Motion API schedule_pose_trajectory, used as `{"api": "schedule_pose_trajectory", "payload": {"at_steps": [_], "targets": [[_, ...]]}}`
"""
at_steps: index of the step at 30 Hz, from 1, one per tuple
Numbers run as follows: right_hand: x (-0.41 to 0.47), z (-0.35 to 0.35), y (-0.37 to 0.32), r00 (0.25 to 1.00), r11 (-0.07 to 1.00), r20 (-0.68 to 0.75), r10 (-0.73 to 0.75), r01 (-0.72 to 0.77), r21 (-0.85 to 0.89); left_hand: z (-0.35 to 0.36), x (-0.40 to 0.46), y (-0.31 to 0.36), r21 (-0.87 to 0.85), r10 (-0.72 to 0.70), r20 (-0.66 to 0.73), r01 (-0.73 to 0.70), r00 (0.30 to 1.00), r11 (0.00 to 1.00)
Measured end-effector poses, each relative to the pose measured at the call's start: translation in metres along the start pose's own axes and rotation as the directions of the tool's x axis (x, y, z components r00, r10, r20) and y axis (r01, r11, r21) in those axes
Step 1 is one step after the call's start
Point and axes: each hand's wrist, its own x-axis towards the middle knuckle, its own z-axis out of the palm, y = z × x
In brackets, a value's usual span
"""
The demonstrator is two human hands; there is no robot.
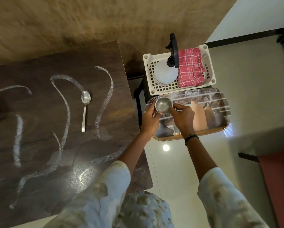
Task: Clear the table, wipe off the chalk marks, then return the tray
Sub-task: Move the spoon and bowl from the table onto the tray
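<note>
A small steel bowl point(164, 105) is held over the near-left end of the printed tray point(220, 116), which sits on a low stand just beside the table point(39, 145). The bowl is gripped from both sides: the left hand point(150, 120) is curled against its left wall, and the fingers of the right hand point(183, 116) are hooked over its right rim. Whether the base is already seated on the tray cannot be told.

The bowl is judged to be light, rigid and unbreakable, but smooth and polished, so some slip is to be expected; a hold at the rim or across the wall is suited to it.

A steel spoon point(85, 109) is left lying on the table among the chalk marks point(62, 99), well apart from both hands. It is thin, stiff and flat against the surface, so it is probably best pinched along the handle or tipped up at the bowl end.

Behind the tray, a white basket point(210, 76) is seen holding a spray bottle point(166, 71) and a folded red checked cloth point(190, 68), which is soft and easily gathered by a bunched fold.
</note>
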Motion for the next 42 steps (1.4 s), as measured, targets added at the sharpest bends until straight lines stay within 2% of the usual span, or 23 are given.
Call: {"api": "schedule_pose_trajectory", "payload": {"at_steps": [6,13,20,33,42], "targets": [[0.020,0.001,0.008,0.999,0.999,0.045,-0.030,0.032,-0.037,0.007,0.011,-0.002,0.101,0.036,-0.054,-0.031,0.998,0.994],[0.025,-0.010,0.019,0.980,0.999,0.192,-0.047,0.051,-0.017,0.009,0.008,0.000,0.143,0.092,-0.079,-0.080,0.993,0.986],[0.034,-0.007,0.026,0.985,0.992,0.148,-0.091,0.102,-0.069,0.011,0.005,0.002,0.186,0.110,-0.108,-0.089,0.988,0.979],[0.034,-0.004,0.029,0.991,0.996,0.114,-0.075,0.080,-0.040,0.012,0.003,0.006,0.179,0.086,-0.144,-0.059,0.986,0.982],[0.034,-0.005,0.026,0.991,0.994,0.120,-0.065,0.074,-0.079,0.012,0.006,0.005,0.176,0.062,-0.139,-0.037,0.988,0.984]]}}
